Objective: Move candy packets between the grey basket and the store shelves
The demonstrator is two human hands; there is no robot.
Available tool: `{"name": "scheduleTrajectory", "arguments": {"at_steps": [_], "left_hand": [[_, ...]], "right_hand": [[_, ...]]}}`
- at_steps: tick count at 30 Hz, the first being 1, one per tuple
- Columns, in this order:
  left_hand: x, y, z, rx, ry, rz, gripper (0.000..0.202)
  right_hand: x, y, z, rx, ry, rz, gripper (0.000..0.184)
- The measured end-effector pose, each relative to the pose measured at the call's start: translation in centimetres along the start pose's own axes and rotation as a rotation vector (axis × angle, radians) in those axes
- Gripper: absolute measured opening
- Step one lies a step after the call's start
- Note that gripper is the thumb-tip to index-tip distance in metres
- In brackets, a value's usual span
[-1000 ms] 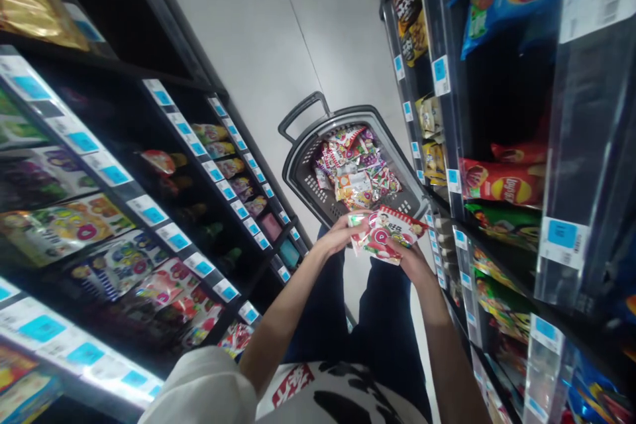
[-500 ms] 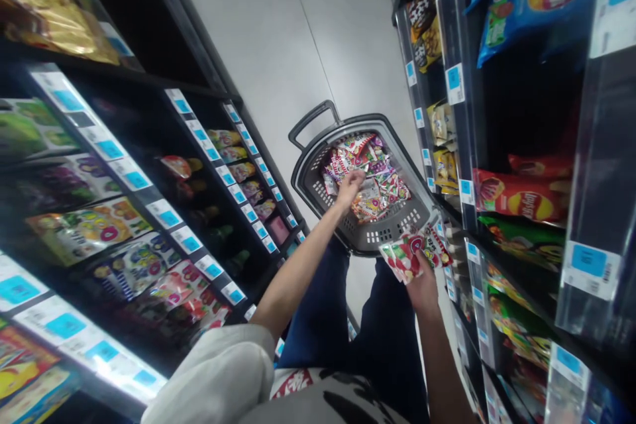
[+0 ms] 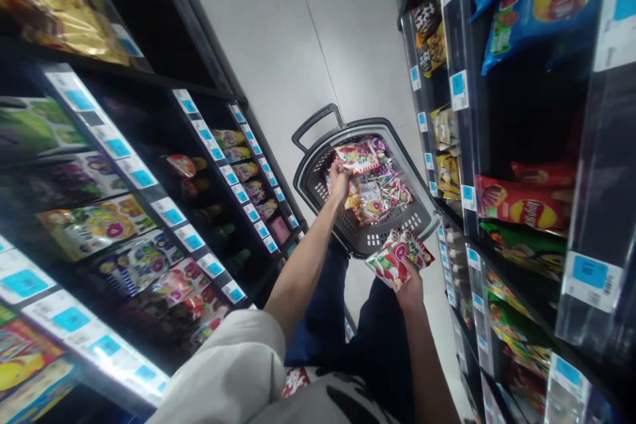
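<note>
Inside the grey shopping basket (image 3: 431, 202), my left hand (image 3: 340, 180) pinches the edge of a red-and-white candy bag (image 3: 358, 158). That bag lies over a heap of other colourful candy bags (image 3: 380, 195), some purple, some orange. My right hand (image 3: 411, 286) grips red-and-white candy bags (image 3: 390, 260) at the basket's near right rim; they overlap, and I cannot tell how many there are. Its thumb lies across their front. The basket's black handle (image 3: 318, 122) is folded out to the far left side.
On the left, shelves with blue-and-white price tags (image 3: 116, 148) hold candy bags (image 3: 97, 225). The right shelves carry crisp packets, among them a red one (image 3: 527, 202) and a blue one (image 3: 541, 3). Pale floor (image 3: 258, 20) runs between the shelves.
My left hand has moved slightly left and now has a candy bag lifted at its edge. My right hand has shifted left with its candy bags, nearer the basket's front.
</note>
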State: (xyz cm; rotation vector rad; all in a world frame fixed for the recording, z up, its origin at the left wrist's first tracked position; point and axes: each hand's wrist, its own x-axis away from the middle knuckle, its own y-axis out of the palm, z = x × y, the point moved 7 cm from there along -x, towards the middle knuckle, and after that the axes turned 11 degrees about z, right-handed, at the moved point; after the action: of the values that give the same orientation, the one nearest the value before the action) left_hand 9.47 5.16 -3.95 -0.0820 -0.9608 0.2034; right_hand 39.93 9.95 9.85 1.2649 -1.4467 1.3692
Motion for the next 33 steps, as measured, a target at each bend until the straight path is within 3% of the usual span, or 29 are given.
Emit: {"name": "scheduleTrajectory", "arguments": {"at_steps": [4,7,9,13,15,17,20,22,24,26,30,33], "left_hand": [[2.7,-4.0,0.7,-0.048,-0.034,-0.161,0.036],[4.5,-5.5,0.9,-0.128,-0.155,-0.315,0.029],[6.1,-5.9,1.1,-0.182,-0.247,-0.414,0.031],[10.5,-5.2,2.2,-0.400,-0.340,-0.719,0.038],[13.1,-4.4,3.0,-0.543,-0.299,-0.905,0.040],[15.4,-3.7,3.9,-0.602,-0.227,-0.996,0.041],[19.0,-3.0,4.5,-0.565,-0.162,-1.085,0.039],[21.3,-3.0,4.2,-0.455,-0.160,-1.131,0.038],[22.9,-3.6,3.5,-0.272,-0.168,-1.098,0.039],[23.8,-5.0,2.4,-0.012,-0.180,-0.949,0.042],[25.6,-9.8,-0.9,0.615,-0.260,-0.622,0.050],[27.6,-13.7,-4.3,0.831,-0.265,-0.503,0.055]], "right_hand": [[0.1,0.1,-2.5,0.077,-0.070,-0.032,0.062],[0.8,0.4,-5.4,0.183,-0.172,-0.044,0.073],[1.7,1.8,-7.4,0.328,-0.240,-0.141,0.078],[4.8,6.7,-10.2,0.809,-0.366,-0.492,0.066],[6.4,9.2,-10.9,1.040,-0.447,-0.673,0.059],[7.8,11.1,-10.8,1.194,-0.483,-0.851,0.057],[9.4,11.8,-9.8,1.353,-0.478,-1.031,0.055],[9.9,10.9,-9.3,1.412,-0.505,-1.047,0.051],[9.8,9.3,-9.2,1.419,-0.516,-1.016,0.049],[9.4,7.3,-9.2,1.391,-0.476,-0.961,0.052],[8.0,3.1,-8.4,1.236,-0.338,-0.794,0.062],[6.6,0.9,-6.5,1.074,-0.262,-0.661,0.064]]}}
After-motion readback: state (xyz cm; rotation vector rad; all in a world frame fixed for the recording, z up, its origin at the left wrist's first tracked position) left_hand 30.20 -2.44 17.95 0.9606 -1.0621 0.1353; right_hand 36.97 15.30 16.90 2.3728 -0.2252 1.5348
